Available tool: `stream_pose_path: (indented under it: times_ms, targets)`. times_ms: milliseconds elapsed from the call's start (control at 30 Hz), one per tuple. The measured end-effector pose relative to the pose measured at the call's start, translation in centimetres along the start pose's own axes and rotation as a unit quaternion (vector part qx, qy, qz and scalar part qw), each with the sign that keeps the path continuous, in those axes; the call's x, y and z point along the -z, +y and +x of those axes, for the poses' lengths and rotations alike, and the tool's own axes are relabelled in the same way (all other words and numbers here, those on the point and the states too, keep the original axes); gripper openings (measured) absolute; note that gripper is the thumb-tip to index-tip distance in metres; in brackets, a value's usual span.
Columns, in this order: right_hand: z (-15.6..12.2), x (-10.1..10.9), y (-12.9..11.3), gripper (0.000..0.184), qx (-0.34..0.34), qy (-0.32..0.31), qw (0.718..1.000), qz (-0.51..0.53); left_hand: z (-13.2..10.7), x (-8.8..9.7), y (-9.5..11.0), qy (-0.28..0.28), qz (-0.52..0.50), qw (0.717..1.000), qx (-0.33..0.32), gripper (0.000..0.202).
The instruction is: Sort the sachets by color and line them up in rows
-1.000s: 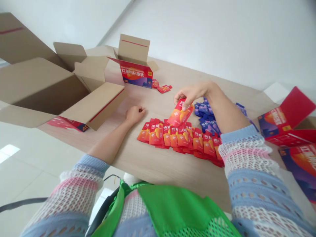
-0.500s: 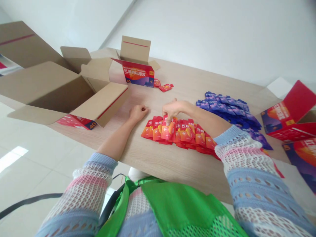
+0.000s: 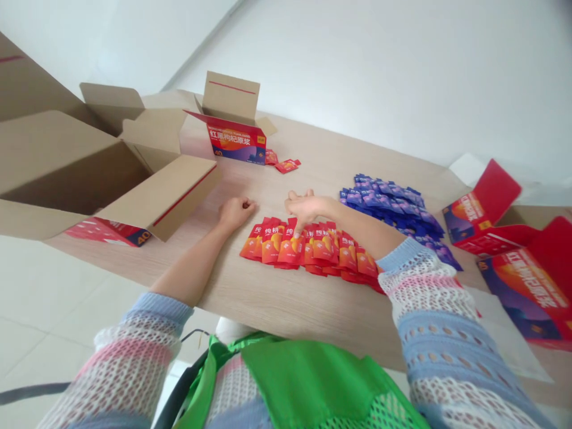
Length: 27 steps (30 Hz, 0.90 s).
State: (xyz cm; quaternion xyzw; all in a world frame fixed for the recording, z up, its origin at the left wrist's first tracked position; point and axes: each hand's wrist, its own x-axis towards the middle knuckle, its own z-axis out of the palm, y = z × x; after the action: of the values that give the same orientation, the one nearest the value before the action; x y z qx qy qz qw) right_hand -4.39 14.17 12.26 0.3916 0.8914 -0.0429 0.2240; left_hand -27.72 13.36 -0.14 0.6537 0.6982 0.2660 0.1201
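Note:
A row of overlapping red-orange sachets (image 3: 313, 247) lies on the wooden table (image 3: 286, 298) in front of me. My right hand (image 3: 304, 208) rests at the row's far edge, fingers spread, a fingertip pressing down on one sachet near the left end. My left hand (image 3: 235, 211) sits on the bare table just left of the row, curled into a loose fist with nothing visible in it. Behind the red row lies a pile of blue-purple sachets (image 3: 393, 205).
A large open cardboard carton (image 3: 89, 173) fills the left side, with a red box (image 3: 107, 232) under its flap. An open red printed box (image 3: 235, 134) stands at the back beside two loose sachets (image 3: 281, 162). More red boxes (image 3: 491, 220) lie at the right.
My right hand carried a red sachet down from above and laid it on the row's left part, and its fingers now press it flat. The left fist stayed put.

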Motion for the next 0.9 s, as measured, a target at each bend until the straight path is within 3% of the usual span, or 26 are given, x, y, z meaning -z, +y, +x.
stream_pose_path:
  times_ms: [100,233,367,467,667,900]
  targets:
    - [-0.2,1.0,2.8,0.082,0.009,-0.027,0.997,0.074,-0.1,0.3,0.1,-0.007,0.007,1.000,0.001,0.035]
    - [0.6,2.3,7.7,0.067,0.014,-0.008,0.989,0.147,-0.4,0.9,0.4,-0.028,0.011,1.000,0.007,0.035]
    - [2.2,3.7,12.5,0.066,-0.023,0.040,0.981,0.188,-0.6,1.2,0.6,-0.028,0.017,0.999,0.010,0.034]
    - [3.7,4.1,14.7,0.062,-0.051,0.097,0.976,0.189,-0.6,1.3,0.6,-0.037,0.021,0.999,0.013,0.034]
    - [8.5,3.2,15.3,0.026,-0.109,0.256,0.940,0.200,-0.4,1.3,0.4,-0.050,0.017,0.998,0.018,0.034]
    - [14.9,4.2,12.3,0.035,-0.168,0.312,0.908,0.224,-0.6,1.4,0.4,-0.062,0.014,0.997,0.032,0.029]
